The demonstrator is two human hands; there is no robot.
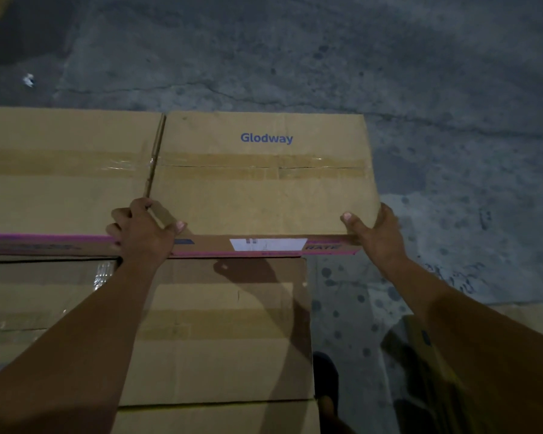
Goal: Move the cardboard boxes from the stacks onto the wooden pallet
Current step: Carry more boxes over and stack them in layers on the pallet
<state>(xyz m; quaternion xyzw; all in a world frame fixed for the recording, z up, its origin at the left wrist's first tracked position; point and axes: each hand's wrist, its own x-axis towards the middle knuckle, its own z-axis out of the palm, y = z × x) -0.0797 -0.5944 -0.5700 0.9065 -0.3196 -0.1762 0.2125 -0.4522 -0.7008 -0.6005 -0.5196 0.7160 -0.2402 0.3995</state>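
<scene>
Cardboard box (264,195), marked "Glodway", seen from above at the top of a stack. Its long axis runs left to right across the view, and the taped seam (264,166) follows that axis. The printed word reads upright to the viewer and lies nearer the far edge. The near side face carries a white label (268,244). The left hand (141,230) grips the near-left corner, thumb on the top face and fingers curled into the gap against the neighbouring box (60,195). The right hand (376,233) grips the near-right corner, thumb on top and fingers wrapped round the side. A lower box (226,339) lies nearer the person, and concrete floor (326,57) lies beyond.
</scene>
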